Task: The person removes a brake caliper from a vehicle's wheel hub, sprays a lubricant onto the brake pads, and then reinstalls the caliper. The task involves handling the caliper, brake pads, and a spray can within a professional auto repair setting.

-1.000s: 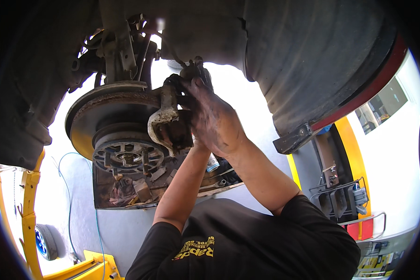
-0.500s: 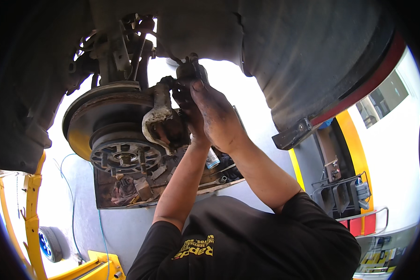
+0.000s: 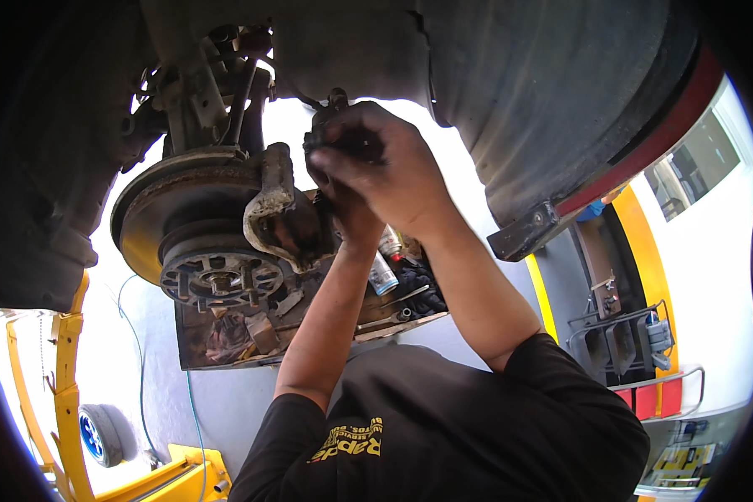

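Note:
A rusty brake disc with its studded wheel hub hangs at the left, under the wheel arch. Next to it is a pale, worn caliper bracket. To the right of the bracket, a dark greasy part that looks like a brake caliper is mostly covered by my hands. My left hand holds it from below, fingers largely hidden. My blackened right hand is at its upper side, thumb and fingers curled together. Whatever lies between them is hidden.
Below my forearms, a tray holds rags, spray cans and tools. The dark wheel arch liner curves overhead. A yellow lift post, a hose and a wheel are at the lower left; a rack stands right.
My right hand has turned and shifted slightly up and left, its extended fingers now curled at the dark part. The view has shifted slightly, uncovering more of the spray cans.

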A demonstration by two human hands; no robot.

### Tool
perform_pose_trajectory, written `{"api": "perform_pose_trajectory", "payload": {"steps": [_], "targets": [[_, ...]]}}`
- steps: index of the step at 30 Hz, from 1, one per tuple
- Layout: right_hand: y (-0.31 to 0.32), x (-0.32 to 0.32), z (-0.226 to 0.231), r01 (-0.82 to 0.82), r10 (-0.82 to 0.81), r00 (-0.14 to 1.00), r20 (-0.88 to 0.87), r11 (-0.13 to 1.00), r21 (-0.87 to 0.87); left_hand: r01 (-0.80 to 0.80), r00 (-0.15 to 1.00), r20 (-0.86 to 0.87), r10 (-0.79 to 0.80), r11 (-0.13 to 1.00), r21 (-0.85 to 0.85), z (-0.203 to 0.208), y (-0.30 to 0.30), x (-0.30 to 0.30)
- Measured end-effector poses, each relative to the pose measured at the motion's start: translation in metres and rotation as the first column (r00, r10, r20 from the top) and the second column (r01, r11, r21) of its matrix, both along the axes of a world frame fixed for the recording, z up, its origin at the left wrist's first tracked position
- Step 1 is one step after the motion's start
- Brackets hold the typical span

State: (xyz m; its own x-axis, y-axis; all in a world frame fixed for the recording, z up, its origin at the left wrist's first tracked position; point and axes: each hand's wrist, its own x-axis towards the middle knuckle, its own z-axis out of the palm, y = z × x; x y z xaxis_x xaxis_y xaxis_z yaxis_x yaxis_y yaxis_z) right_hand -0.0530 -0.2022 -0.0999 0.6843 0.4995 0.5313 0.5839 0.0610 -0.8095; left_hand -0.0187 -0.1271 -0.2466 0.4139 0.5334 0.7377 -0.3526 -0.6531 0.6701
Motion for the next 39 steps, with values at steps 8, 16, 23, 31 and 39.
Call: {"api": "perform_pose_trajectory", "payload": {"steps": [8, 16, 23, 31, 39], "targets": [[-0.027, 0.038, -0.018, 0.077, -0.074, 0.997, -0.037, 0.993, 0.089, -0.035, 0.995, 0.096, 0.04, 0.998, -0.051, 0.014, -0.001, -0.004], [-0.024, 0.037, -0.024, 0.256, -0.212, 0.951, 0.227, 0.948, -0.188, -0.049, 0.997, 0.063, 0.05, 0.999, -0.022, 0.009, 0.003, 0.0], [-0.012, 0.04, -0.022, 0.285, -0.225, 0.922, 0.314, 0.945, -0.159, -0.036, 0.999, -0.003, 0.035, 0.996, -0.084, 0.002, 0.0, 0.002], [0.005, 0.044, -0.016, 0.413, -0.355, 0.876, 0.327, 0.901, -0.13, -0.055, 0.998, -0.045, 0.051, 0.994, -0.092, 0.007, -0.003, -0.004], [0.007, 0.038, -0.009, 0.447, -0.423, 0.893, 0.152, 0.872, -0.2, -0.092, 0.996, 0.003, 0.093, 0.993, -0.075, 0.009, -0.002, -0.006]]}}
